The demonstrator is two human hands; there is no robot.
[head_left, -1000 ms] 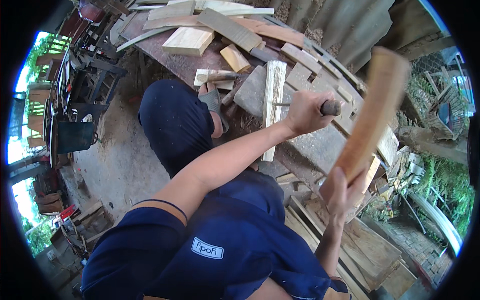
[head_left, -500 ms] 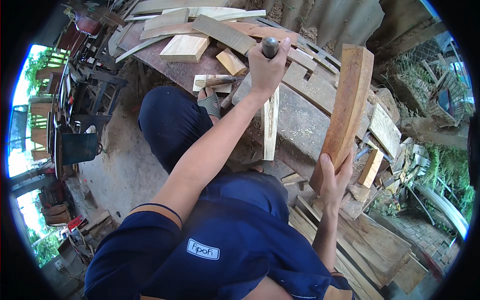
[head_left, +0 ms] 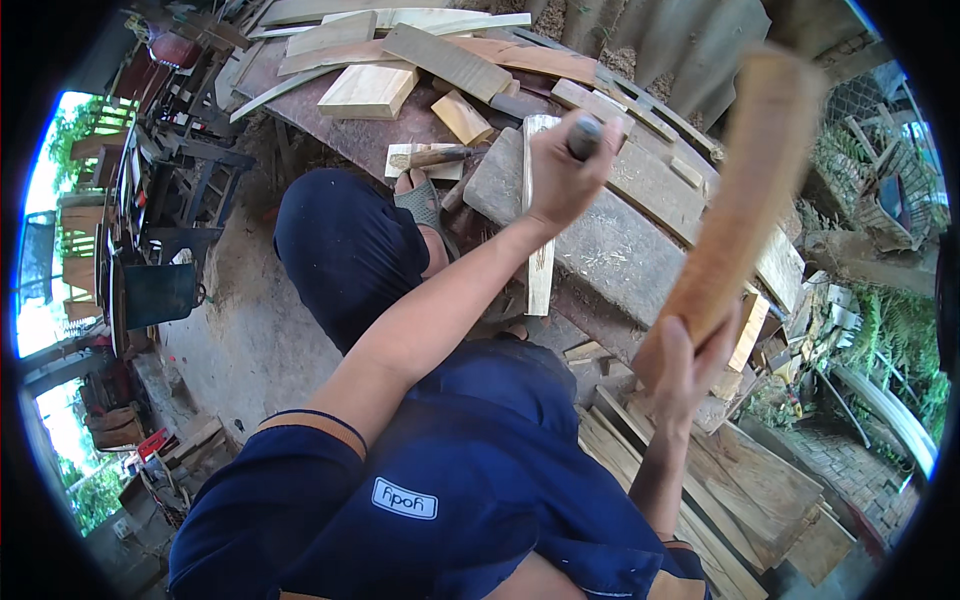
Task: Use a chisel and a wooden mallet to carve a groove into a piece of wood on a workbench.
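My left hand (head_left: pixel 568 178) is closed around the upright handle of a chisel (head_left: pixel 583 136), whose capped end shows above the fist; its blade is hidden below. Beneath that hand lies a pale, narrow wood strip (head_left: pixel 540 272), its lower end jutting past the edge of a grey slab (head_left: pixel 615 250) sprinkled with shavings. In my right hand (head_left: pixel 684 372) is a long, thick brown wooden block (head_left: pixel 735 210), gripped at its lower end and raised over the bench's right side. Its far end is blurred by motion.
A second chisel (head_left: pixel 440 157) with a wooden handle rests on a small pale block near my foot. Boards (head_left: pixel 450 62) and offcuts (head_left: pixel 368 92) crowd the far bench. More planks (head_left: pixel 750 490) lie at lower right, with a dark bucket (head_left: pixel 160 293) at left.
The brown block has swung up and to the right in my right hand. My left hand has shifted right and slightly nearer with the chisel, uncovering the pale strip's far end.
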